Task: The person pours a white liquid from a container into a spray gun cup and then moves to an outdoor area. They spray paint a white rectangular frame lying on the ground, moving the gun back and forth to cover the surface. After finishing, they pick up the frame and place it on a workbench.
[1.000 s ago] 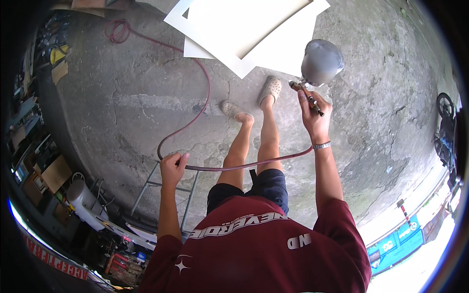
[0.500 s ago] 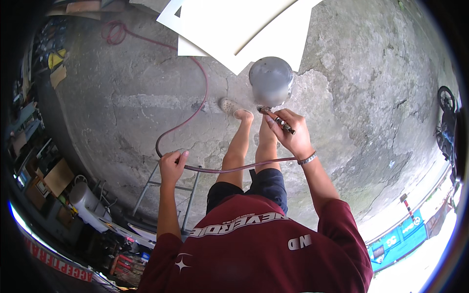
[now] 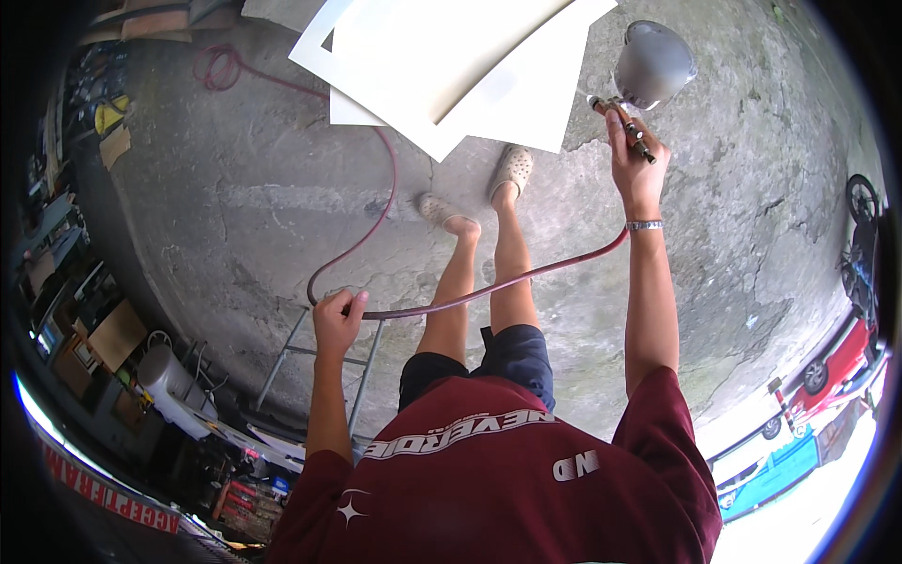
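Note:
My right hand (image 3: pixel 641 179) is stretched out ahead on the right, fingers wrapped round the handle of a spray gun (image 3: pixel 634 139). On the gun sits a rounded grey cup (image 3: pixel 655 66), to the right of some large white panels (image 3: pixel 512 113). Where the nozzle points I cannot tell. A dark red air hose (image 3: pixel 507 282) runs from near my right wrist across my legs to my left hand (image 3: pixel 338 321). That hand is closed round the hose, thumb up, low on the left. Beyond it the hose curves away over the floor.
Cracked concrete floor (image 3: pixel 272 244) lies underfoot. A metal frame (image 3: pixel 365 385) stands beside my left forearm. The hose ends in a coil (image 3: pixel 218 68) at far left. Shelves and clutter line the left side; a motorbike (image 3: pixel 860 235) and a red vehicle (image 3: pixel 832 367) show at right.
My right hand has swung forward and to the right with the spray gun, straightening the arm. The hose between my hands has lifted and stretched. My left hand has barely moved, still gripping it.

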The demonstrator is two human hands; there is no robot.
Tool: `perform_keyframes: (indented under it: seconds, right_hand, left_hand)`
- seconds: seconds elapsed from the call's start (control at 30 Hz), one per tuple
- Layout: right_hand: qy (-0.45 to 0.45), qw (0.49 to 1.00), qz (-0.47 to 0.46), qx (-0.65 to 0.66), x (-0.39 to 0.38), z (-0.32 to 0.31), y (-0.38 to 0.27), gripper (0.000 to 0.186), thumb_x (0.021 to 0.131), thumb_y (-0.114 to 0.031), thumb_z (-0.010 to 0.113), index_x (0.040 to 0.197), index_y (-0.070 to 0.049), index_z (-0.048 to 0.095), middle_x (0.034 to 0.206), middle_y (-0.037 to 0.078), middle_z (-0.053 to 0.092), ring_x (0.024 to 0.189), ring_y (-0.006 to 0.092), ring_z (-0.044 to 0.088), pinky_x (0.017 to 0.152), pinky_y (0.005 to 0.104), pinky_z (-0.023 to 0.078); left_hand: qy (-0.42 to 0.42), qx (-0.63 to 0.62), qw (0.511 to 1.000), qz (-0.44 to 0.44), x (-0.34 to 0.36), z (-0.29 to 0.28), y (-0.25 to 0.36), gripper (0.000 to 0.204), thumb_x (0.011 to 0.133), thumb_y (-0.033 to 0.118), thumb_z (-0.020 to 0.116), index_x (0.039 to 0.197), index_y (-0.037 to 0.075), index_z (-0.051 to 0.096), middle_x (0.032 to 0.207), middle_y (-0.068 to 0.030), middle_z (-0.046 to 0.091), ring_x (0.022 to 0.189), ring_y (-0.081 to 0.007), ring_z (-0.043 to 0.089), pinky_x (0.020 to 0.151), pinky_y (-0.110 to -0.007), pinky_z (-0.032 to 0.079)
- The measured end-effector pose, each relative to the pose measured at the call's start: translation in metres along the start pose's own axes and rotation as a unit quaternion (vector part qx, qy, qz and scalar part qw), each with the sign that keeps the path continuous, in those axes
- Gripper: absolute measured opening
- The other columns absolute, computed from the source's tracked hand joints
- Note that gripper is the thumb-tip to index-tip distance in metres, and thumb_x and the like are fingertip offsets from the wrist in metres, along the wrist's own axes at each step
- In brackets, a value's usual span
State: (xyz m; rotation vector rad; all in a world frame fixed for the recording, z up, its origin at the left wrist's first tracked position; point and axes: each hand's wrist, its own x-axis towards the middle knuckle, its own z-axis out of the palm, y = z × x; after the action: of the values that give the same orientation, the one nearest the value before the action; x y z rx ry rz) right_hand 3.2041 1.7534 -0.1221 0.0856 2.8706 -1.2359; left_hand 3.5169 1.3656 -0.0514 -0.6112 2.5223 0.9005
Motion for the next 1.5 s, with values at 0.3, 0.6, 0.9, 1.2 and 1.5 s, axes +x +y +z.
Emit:
perform_keyframes:
  seconds: [0.3, 0.6, 0.9, 1.2, 1.5]
  right_hand:
    - [0.077, 0.996, -0.035, -0.015, 0.095, -0.011, 0.055, 0.03, 0.096, -0.031, 0.07, 0.109, -0.004, 0.077, 0.065, 0.005, 0.069, 0.064, 0.0076, 0.067, 0.062, 0.0256, 0.053]
    - [0.136, 0.989, -0.029, -0.052, 0.18, -0.029, 0.083, 0.029, 0.093, -0.032, 0.073, 0.107, -0.006, 0.078, 0.078, 0.013, 0.075, 0.076, 0.0135, 0.075, 0.07, 0.027, 0.056]
    - [0.079, 0.993, 0.07, -0.048, 0.131, -0.039, 0.05, 0.034, 0.098, -0.036, 0.068, 0.113, -0.008, 0.077, 0.07, 0.008, 0.073, 0.064, 0.0105, 0.071, 0.062, 0.0265, 0.054]
    - [0.012, 0.999, 0.047, -0.023, 0.017, -0.02, -0.001, 0.037, 0.097, -0.034, 0.071, 0.115, -0.002, 0.076, 0.063, 0.0, 0.061, 0.056, 0.0036, 0.051, 0.051, 0.0232, 0.042]
    - [-0.047, 0.999, 0.017, 0.013, -0.074, 0.005, -0.049, 0.023, 0.093, -0.02, 0.075, 0.094, 0.002, 0.074, 0.062, 0.013, 0.055, 0.053, 0.0142, 0.048, 0.053, 0.0305, 0.044]
  left_hand:
    - [-0.008, -0.028, 0.999, -0.018, 0.027, 0.008, 0.045, 0.04, 0.093, 0.02, 0.072, 0.067, -0.001, 0.049, 0.055, -0.0119, 0.047, 0.049, -0.0219, 0.044, 0.049, -0.036, 0.036]
    - [-0.014, -0.068, 0.997, -0.018, 0.045, 0.015, 0.072, 0.037, 0.094, 0.018, 0.07, 0.069, 0.0, 0.05, 0.056, -0.0106, 0.046, 0.05, -0.0188, 0.041, 0.049, -0.035, 0.034]
    - [0.007, -0.061, 0.998, -0.024, 0.034, 0.008, 0.05, 0.04, 0.095, 0.018, 0.069, 0.067, 0.0, 0.047, 0.055, -0.0104, 0.041, 0.05, -0.0174, 0.036, 0.048, -0.035, 0.031]
    - [0.023, -0.026, 0.999, 0.005, 0.009, -0.016, 0.001, 0.045, 0.095, 0.022, 0.07, 0.066, -0.001, 0.045, 0.055, -0.0129, 0.04, 0.05, -0.0228, 0.036, 0.049, -0.037, 0.031]
    - [0.045, -0.006, 0.999, 0.022, -0.014, -0.026, -0.042, 0.047, 0.094, 0.023, 0.071, 0.064, -0.002, 0.044, 0.055, -0.0135, 0.041, 0.049, -0.027, 0.039, 0.05, -0.039, 0.032]
